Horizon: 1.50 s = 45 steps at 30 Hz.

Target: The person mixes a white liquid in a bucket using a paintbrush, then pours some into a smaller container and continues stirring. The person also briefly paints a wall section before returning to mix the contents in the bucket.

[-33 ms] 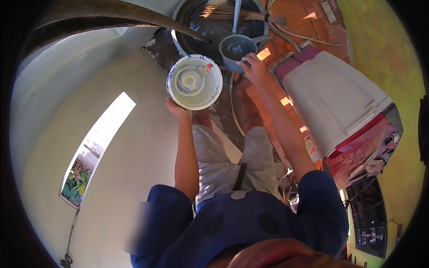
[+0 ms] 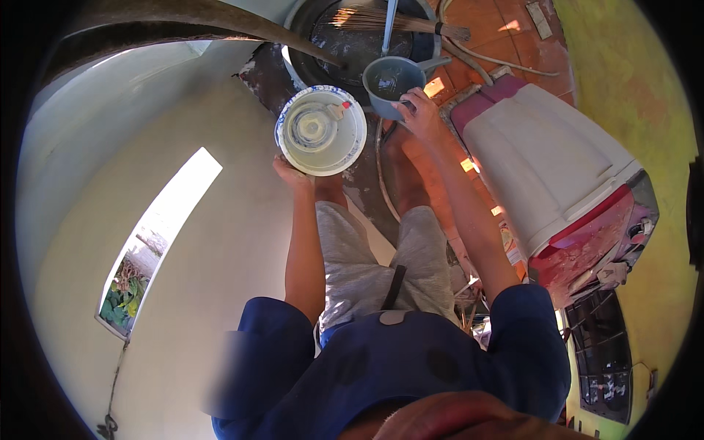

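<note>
My left hand (image 2: 291, 171) grips the lower edge of a white plastic bucket (image 2: 353, 152), its rim smeared with blue and white paint. The bucket is tilted, so its pale inside faces me. A small red-and-white object (image 2: 341, 108), perhaps a brush, lies in it. To the right, my right hand (image 2: 418, 111) pinches the near side of a grey-green water dipper (image 2: 381, 104). Some water shows in the dipper, whose handle (image 2: 435, 64) points away to the right. My right thumb and fingers are closed at its rim.
Beyond the dipper stands a large dark basin (image 2: 422, 53) of water, with a stick broom (image 2: 411, 23) and a pale blue rod (image 2: 389, 26) across it. A hose (image 2: 469, 57) runs over orange tiles. On the right is a white-and-pink appliance (image 2: 543, 150); a pale wall (image 2: 213, 242) is at left.
The bucket has shifted slightly away from me and to the right in my left hand. The dipper has moved a little to the right. Both hands keep their hold.
</note>
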Available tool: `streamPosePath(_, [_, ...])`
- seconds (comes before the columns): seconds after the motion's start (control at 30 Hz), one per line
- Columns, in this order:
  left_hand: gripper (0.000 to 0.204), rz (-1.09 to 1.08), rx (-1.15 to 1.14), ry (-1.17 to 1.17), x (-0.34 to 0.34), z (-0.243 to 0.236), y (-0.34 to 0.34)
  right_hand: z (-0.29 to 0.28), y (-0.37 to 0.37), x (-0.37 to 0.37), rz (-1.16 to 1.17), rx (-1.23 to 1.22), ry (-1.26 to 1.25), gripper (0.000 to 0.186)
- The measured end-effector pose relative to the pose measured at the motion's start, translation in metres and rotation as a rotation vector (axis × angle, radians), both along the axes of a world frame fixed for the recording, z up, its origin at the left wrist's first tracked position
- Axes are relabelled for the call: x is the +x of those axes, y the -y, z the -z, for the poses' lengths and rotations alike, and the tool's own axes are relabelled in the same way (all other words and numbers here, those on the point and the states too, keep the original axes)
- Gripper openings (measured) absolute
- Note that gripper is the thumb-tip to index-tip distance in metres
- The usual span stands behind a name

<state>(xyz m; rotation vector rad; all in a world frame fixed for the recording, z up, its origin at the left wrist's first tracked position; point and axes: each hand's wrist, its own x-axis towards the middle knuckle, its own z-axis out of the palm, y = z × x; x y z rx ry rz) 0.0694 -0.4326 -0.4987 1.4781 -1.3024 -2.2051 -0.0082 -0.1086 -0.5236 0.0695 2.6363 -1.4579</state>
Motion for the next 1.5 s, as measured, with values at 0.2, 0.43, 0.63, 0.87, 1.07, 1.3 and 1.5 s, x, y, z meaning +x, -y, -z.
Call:
streamPosePath(0.2, [0.044,-0.070,0.041,0.068,-0.010,0.037,-0.014,-0.097,-0.023,0.016,-0.116,0.049,0.031,0.024])
streamPosePath(0.43, [0.039,-0.158,0.162,0.078,-0.051,0.041,-0.058,-0.154,-0.020,0.013,-0.259,0.120,0.107,0.023])
streamPosePath(0.63, [0.041,-0.084,0.190,-0.003,-0.062,0.046,-0.065,-0.173,-0.011,0.007,-0.353,0.115,0.167,0.022])
streamPosePath(0.87, [0.046,-0.038,0.201,-0.045,-0.067,0.046,-0.069,-0.182,-0.007,0.000,-0.408,0.151,0.153,0.022])
streamPosePath(1.07, [0.053,-0.094,0.228,-0.056,-0.064,0.053,-0.079,-0.186,-0.007,-0.006,-0.418,0.122,0.131,0.020])
streamPosePath(1.3, [0.056,-0.133,0.239,-0.034,-0.065,0.050,-0.083,-0.194,-0.007,-0.005,-0.446,0.141,0.169,0.021])
streamPosePath(1.5, [0.051,-0.167,0.226,-0.029,-0.060,0.058,-0.076,-0.201,-0.019,0.005,-0.344,0.064,0.157,0.024])
